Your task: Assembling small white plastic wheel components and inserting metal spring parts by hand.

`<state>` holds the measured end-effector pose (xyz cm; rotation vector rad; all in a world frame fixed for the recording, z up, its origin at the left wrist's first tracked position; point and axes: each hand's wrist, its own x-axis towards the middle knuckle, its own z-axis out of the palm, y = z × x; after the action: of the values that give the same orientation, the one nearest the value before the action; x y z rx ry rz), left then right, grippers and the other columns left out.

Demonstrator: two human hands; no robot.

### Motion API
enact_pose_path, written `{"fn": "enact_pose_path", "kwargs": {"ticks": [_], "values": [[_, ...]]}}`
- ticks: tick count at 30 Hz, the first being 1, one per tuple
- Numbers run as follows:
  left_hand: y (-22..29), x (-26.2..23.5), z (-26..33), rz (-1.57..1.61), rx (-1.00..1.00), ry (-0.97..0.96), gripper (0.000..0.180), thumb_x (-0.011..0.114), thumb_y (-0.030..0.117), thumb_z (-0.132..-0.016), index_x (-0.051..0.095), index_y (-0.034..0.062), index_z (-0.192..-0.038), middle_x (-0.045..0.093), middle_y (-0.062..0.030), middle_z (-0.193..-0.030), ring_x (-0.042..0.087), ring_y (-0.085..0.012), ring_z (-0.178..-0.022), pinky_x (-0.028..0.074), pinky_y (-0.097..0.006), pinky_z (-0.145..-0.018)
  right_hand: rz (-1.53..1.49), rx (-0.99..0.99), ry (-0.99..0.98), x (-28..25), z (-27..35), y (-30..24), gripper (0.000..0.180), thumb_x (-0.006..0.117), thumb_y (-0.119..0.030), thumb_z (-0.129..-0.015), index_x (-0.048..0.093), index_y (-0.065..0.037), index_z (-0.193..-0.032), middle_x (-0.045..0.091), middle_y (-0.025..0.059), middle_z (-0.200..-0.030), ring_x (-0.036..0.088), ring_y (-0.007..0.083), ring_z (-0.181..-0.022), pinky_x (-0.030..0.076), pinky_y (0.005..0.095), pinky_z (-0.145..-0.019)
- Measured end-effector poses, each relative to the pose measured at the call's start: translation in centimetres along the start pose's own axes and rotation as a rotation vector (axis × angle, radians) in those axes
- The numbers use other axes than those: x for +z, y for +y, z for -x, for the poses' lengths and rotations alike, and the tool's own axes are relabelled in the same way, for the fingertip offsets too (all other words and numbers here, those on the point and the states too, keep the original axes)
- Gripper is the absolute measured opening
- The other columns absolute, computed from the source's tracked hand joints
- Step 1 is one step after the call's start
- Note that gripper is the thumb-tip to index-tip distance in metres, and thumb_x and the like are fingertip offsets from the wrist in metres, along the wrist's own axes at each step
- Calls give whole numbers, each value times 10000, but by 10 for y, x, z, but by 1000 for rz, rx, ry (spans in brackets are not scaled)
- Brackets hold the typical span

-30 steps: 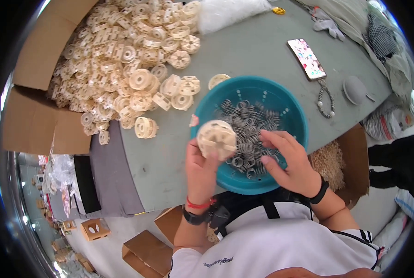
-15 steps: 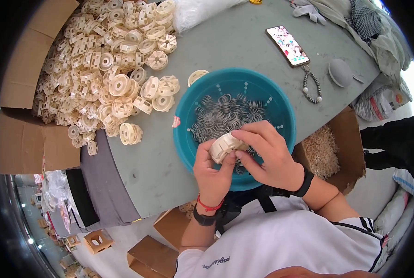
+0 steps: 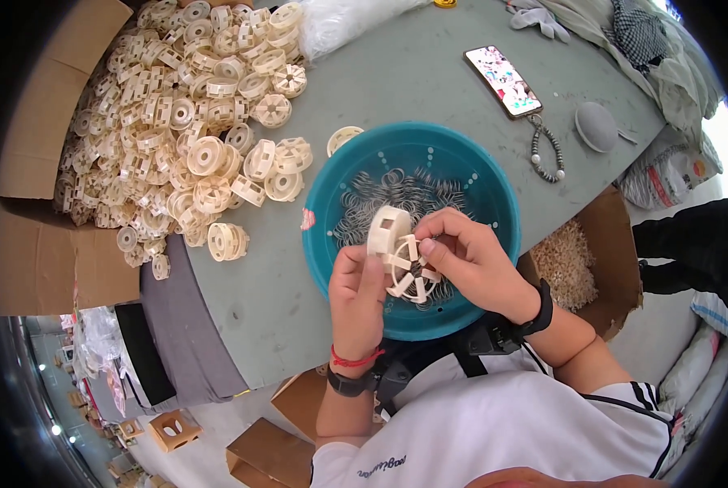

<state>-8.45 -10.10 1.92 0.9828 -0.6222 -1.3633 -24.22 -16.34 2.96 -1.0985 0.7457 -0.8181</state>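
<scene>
Over a teal basin point(image 3: 504, 183) of loose metal coil springs point(image 3: 368, 199), I hold two cream plastic parts close together. My left hand point(image 3: 357, 305) is closed with thumb and fingers around a round slotted housing point(image 3: 386, 226), which stands on edge. At its right, the fingertips of my right hand point(image 3: 479, 264) pinch a spoked ring point(image 3: 415, 275) with short blocks around it and a dark centre. The two parts overlap in view, and I cannot tell whether they touch. My fingers hide some of each.
A large heap of similar cream housings point(image 3: 205, 154) covers the table's left side, with a cardboard box point(image 3: 34, 260) beside it. A phone point(image 3: 504, 81) with a beaded strap point(image 3: 548, 150) lies at the right. Below the right table edge stands a carton point(image 3: 612, 244) of small pale pieces.
The cream piece held between both hands now shows as two parts. The housing has turned upright in my left hand, and the spoked ring is out beside it in my right fingers.
</scene>
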Motion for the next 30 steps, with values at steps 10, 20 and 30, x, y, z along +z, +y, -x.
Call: {"fn": "enact_pose_path", "kwargs": {"ticks": [10, 20, 30], "values": [[-13, 8, 8, -831, 650, 188, 144, 610, 119, -884, 530, 1, -903, 437, -264, -1328, 470, -323, -1208, 373, -383, -983, 522, -489, -13, -18, 11, -3, 94, 557, -6, -854, 568, -2, -948, 588, 117, -859, 587, 245, -758, 469, 314, -665], [24, -33, 52, -263, 192, -69, 175, 591, 182, -878, 501, 43, -822, 491, -258, -1267, 523, -304, -1139, 417, -413, -950, 418, -369, -9, -72, 46, -23, 145, 534, -38, -880, 620, 7, -988, 647, 110, -944, 626, 187, -810, 495, 299, -719], [22, -158, 205, -959, -653, 256, 205, 515, 164, -933, 568, -2, -1040, 631, -71, -992, 575, -108, -876, 453, -240, -765, 1536, -126, 359, -206, 118, -22, 257, 515, -7, -873, 549, -10, -1128, 592, 162, -1028, 581, 296, -951, 440, 319, -834]]}}
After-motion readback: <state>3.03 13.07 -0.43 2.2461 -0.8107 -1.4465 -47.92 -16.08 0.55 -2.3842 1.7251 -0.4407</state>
